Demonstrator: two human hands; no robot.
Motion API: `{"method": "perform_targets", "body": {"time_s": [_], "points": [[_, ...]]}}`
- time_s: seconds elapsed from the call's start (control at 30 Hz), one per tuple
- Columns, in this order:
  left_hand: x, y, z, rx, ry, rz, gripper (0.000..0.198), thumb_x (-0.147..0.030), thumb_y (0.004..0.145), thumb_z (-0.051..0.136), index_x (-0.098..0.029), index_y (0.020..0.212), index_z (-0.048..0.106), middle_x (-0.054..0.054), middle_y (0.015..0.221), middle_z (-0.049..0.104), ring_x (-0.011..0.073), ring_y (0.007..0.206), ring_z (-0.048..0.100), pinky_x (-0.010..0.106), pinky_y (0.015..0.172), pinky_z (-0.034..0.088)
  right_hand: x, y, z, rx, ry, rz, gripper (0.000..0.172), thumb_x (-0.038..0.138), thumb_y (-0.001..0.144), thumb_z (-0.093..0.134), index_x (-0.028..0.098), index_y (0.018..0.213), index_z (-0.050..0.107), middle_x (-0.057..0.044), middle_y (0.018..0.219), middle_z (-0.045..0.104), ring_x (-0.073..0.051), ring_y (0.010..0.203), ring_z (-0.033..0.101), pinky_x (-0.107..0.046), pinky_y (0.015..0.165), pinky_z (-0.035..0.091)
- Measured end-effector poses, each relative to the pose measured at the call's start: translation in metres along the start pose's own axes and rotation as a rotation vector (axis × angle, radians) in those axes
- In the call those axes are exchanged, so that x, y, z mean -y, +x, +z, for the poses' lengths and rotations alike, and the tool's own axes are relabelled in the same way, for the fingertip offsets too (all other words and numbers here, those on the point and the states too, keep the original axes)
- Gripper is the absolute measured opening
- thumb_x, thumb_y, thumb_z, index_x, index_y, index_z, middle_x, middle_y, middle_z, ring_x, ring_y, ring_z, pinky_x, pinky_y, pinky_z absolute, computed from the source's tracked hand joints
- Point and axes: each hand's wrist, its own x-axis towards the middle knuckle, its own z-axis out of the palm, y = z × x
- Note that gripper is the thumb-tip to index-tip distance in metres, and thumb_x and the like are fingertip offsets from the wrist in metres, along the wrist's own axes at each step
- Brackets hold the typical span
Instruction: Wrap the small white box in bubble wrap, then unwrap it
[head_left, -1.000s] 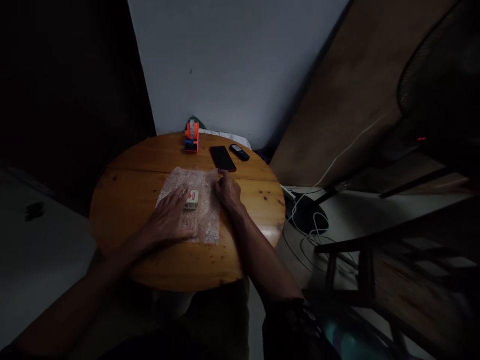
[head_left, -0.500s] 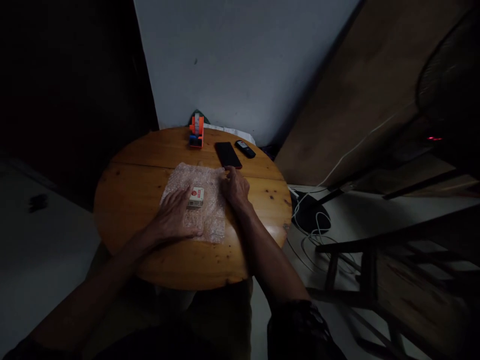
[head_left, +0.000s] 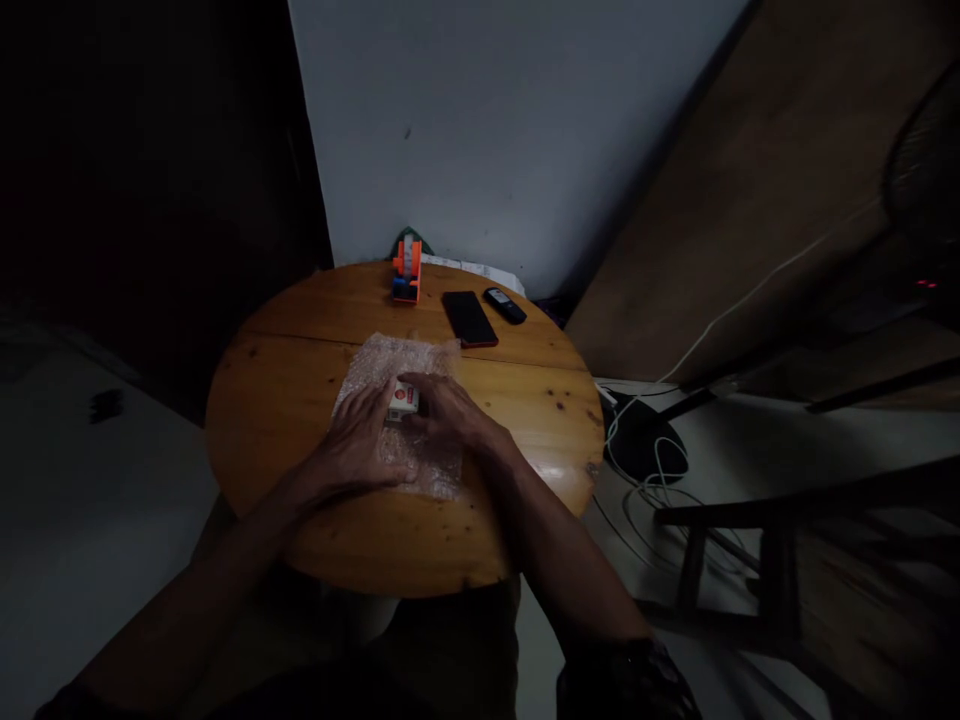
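Observation:
A small white box (head_left: 403,400) with red print lies on a sheet of bubble wrap (head_left: 439,475). My left hand (head_left: 356,440) rests over the left part of the wrap, its fingers stretched out and thumb apart. Its fingertips are at the box's left side; whether they touch it I cannot tell. From the right, my right hand (head_left: 448,408) reaches across the wrap and grips the box, forefinger at the far edge and thumb on the near side. It hides the box's right end.
On the round wooden table (head_left: 525,400), an orange tape dispenser (head_left: 407,270), a black smartphone (head_left: 470,320) and a keypad phone (head_left: 505,305) lie toward the wall. A wooden chair (head_left: 772,570), loose cables (head_left: 660,490) and a fan (head_left: 926,170) are at right.
My right hand has moved left from the wrap's right edge to the small box. My left hand stays by the box's left side. The whole view has shifted slightly.

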Motion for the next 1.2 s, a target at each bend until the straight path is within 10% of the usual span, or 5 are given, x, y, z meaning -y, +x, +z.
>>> {"method": "perform_targets", "body": {"time_s": [0.43,0.6,0.83,1.07,1.2], "points": [[-0.005,0.003,-0.006,0.059,0.071,-0.008,0.119,-0.059,0.067,0.072,-0.013,0.159,0.014,0.022,0.165,0.022,0.0405,0.153,0.016,0.056,0.123,0.015,-0.013,-0.027,-0.065,-0.277,-0.187,0.378,0.049,0.02,0.076,0.068,0.019,0.125,0.064,-0.008,0.111,0.072,-0.024,0.098,0.066,-0.033,0.085,0.047],[-0.002,0.003,-0.001,0.03,0.074,0.017,0.115,-0.06,0.067,0.072,-0.017,0.159,0.018,0.019,0.165,0.025,0.0415,0.152,0.02,0.056,0.122,0.016,-0.037,-0.06,-0.073,-0.148,-0.368,0.558,0.039,0.026,0.08,0.067,0.016,0.118,0.066,-0.011,0.107,0.073,-0.026,0.094,0.067,-0.033,0.081,0.049],[-0.002,0.005,-0.002,0.058,0.115,0.003,0.116,-0.064,0.067,0.07,-0.012,0.158,0.021,0.022,0.165,0.023,0.041,0.153,0.018,0.055,0.123,0.015,-0.002,-0.056,-0.053,-0.452,-0.345,0.359,0.05,0.022,0.09,0.055,0.015,0.139,0.052,-0.016,0.141,0.057,-0.029,0.131,0.053,-0.045,0.108,0.041],[0.002,0.001,-0.004,-0.008,0.155,0.032,0.107,-0.06,0.071,0.068,-0.012,0.155,0.023,0.023,0.161,0.031,0.0441,0.15,0.023,0.061,0.12,0.018,0.033,0.018,0.015,0.019,-0.324,0.174,0.04,0.018,0.096,0.048,0.006,0.134,0.056,-0.018,0.136,0.061,-0.026,0.125,0.055,-0.038,0.109,0.04],[0.014,0.0,-0.002,-0.017,0.21,0.022,0.102,-0.059,0.078,0.063,-0.012,0.156,0.016,0.024,0.161,0.03,0.0458,0.148,0.025,0.063,0.119,0.017,0.012,0.029,0.039,-0.066,-0.415,0.173,0.037,0.034,0.102,0.045,0.011,0.128,0.059,-0.014,0.141,0.057,-0.029,0.13,0.049,-0.044,0.112,0.035]]}}
